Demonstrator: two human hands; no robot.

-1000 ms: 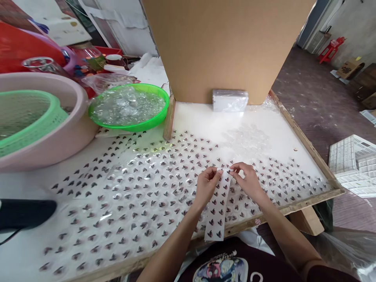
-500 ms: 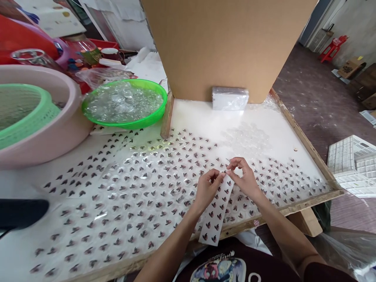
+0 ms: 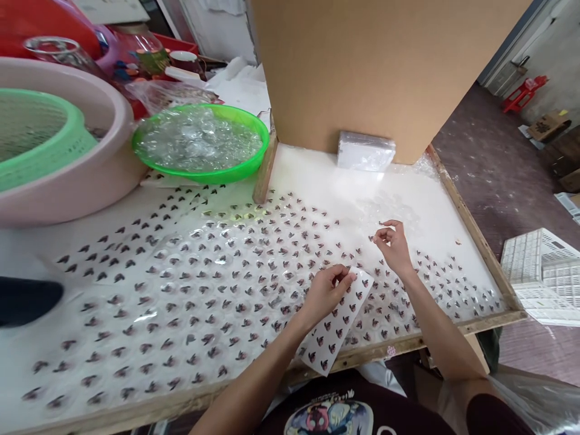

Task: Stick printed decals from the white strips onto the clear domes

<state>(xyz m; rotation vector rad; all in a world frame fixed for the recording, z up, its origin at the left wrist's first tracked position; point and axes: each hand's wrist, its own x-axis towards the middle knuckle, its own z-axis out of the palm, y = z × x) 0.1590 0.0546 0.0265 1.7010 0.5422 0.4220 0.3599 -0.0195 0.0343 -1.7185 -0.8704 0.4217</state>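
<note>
My left hand (image 3: 330,291) pinches the top end of a white sticker sheet (image 3: 336,329) printed with rows of small dark winged motifs. The sheet slants down towards the table's front edge. My right hand (image 3: 393,246) is raised further right, thumb and fingers closed on one small dark sticker (image 3: 370,238) peeled free of the sheet. A tiny thin dark bit also shows by its index fingertip, too small to name. Beneath both hands, many clear round pieces with the same motif (image 3: 244,290) cover the white tabletop. Plain clear discs (image 3: 389,208) lie just beyond my right hand.
A green basin (image 3: 254,162) of crinkled clear plastic stands back left, beside a pink tub (image 3: 122,127). A tall cardboard box (image 3: 389,78) rises behind a wrapped white stack (image 3: 366,152). Wooden strips (image 3: 475,226) edge the table. A white crate (image 3: 521,266) sits on the floor.
My right hand has moved away from the sheet, up and to the right, with a sticker at its fingertips. My left hand keeps hold of the sheet. The whole view has shifted slightly.
</note>
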